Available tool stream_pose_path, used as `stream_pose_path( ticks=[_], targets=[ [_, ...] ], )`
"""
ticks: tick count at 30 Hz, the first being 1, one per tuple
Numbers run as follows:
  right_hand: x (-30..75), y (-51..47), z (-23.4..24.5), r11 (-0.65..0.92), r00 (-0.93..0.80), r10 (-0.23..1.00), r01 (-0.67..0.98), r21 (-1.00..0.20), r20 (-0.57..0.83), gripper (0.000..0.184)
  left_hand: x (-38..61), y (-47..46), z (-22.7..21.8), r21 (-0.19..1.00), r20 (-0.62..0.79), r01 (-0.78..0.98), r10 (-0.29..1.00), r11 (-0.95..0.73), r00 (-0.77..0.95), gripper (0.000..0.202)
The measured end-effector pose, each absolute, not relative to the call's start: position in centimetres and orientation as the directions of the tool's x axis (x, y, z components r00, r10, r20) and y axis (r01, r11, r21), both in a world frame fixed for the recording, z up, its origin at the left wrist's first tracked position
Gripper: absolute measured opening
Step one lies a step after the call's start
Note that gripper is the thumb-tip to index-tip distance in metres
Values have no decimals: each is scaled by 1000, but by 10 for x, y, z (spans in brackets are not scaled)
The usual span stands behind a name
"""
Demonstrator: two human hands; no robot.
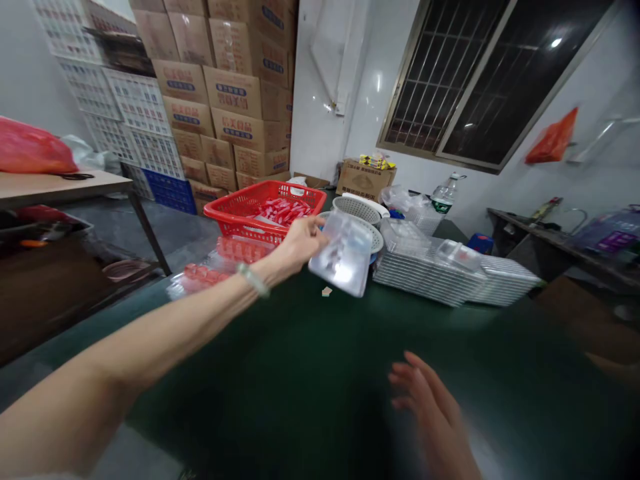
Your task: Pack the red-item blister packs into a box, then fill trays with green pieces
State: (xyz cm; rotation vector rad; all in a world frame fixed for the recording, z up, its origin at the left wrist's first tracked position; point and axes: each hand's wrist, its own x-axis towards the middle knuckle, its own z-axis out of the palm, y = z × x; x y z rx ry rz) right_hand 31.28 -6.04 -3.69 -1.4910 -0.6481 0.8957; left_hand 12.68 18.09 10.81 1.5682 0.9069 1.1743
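My left hand (304, 241) grips a clear plastic tray (346, 257) by its left edge, holding it tilted just above the centre of the frame. My right hand (433, 403), at the lower right, is open, its fingers loosely bent above the green surface (295, 363). Beyond my left hand, left of centre, stands a red basket (235, 225) with red-and-white wrapped pieces (283, 210) inside. Right of my tray lie stacked clear trays (425, 272), with a plastic bottle (444, 195) behind them.
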Motion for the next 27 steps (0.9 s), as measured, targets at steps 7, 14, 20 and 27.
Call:
stream_pose_path(
  ticks=[7,14,20,27],
  targets=[
    [192,27,-17,-155,171,953,-427,-891,-248,42,49,66,23,949,-35,-288,955,124,295,40],
    [138,38,-33,-71,75,995,70,-995,-66,28,3,45,-6,336,-214,-713,787,615,578,49],
    [127,59,-45,60,62,986,734,-676,154,22,-17,52,-43,189,-135,-775,798,603,588,43],
    [215,154,-60,-231,300,947,884,-407,115,33,-42,70,-49,236,-172,-760,796,606,581,77]
  ],
)
